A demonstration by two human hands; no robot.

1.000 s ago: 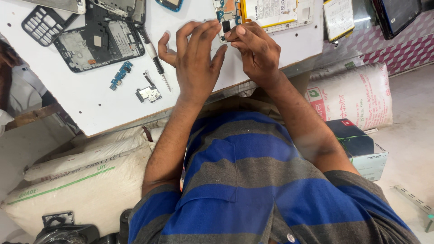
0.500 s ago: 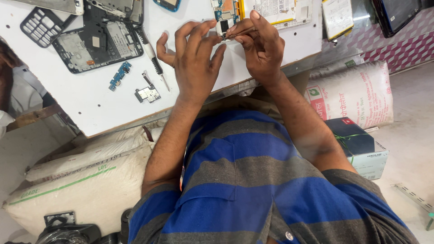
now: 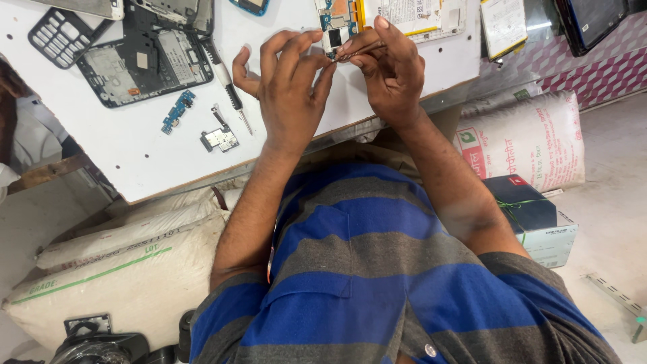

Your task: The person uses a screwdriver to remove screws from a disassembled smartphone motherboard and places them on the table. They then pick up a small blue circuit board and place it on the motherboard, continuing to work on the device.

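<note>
My left hand (image 3: 291,94) is arched over the white table (image 3: 135,162), fingers curled and their tips pressed down at the edge of the small circuit board (image 3: 335,23) of an opened phone, which lies flat near the far side of the tabletop. My right hand (image 3: 389,71) sits just beside it, thumb and forefinger pinched on a thin metal tool (image 3: 356,51) whose tip meets the board right where my left fingertips are; the two hands nearly touch there, so there is almost no gap between them. Just beyond my right hand lies the phone's yellow-edged battery (image 3: 414,13), touching the board's side. To the left, well apart from my hands, a dark phone frame (image 3: 145,61) lies flat, with a keypad grid (image 3: 60,37) near the far-left corner. A screwdriver (image 3: 228,91) lies between that frame and my left thumb, close to the thumb. Nearer the table's front edge sit a small blue connector strip (image 3: 177,112) and a small metal part (image 3: 219,138), with bare white surface around them. The front edge runs diagonally just under my wrists, and my forearms hang past it. Below the table are white sacks (image 3: 128,269) to my left and another sack (image 3: 526,145) and a dark box (image 3: 532,212) on the floor to my right.
</note>
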